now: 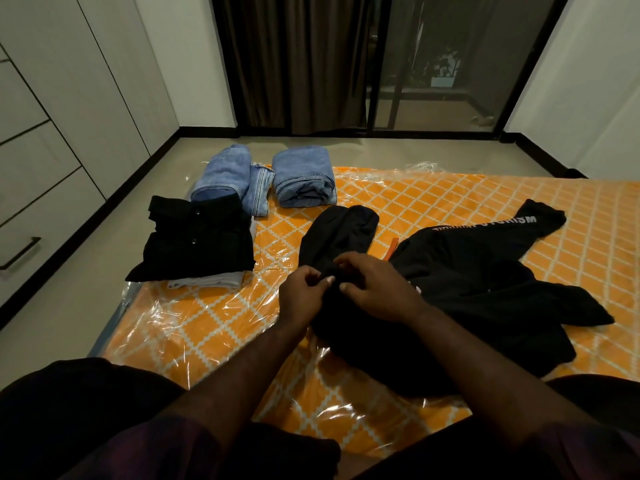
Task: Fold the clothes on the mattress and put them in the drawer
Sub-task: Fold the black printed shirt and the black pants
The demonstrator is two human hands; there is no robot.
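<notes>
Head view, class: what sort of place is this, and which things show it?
Probably a bedroom: an orange patterned mattress in clear plastic lies on the floor, white built-in wardrobe drawers line the left wall, and dark curtains hang at a glass door.

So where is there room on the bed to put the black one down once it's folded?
The mattress is bare near the person, below the black shirt stack and left of the hands. Another bare patch lies at the far right, beyond the black hoodie. The far left corner is crowded with the two folded jeans.
</notes>
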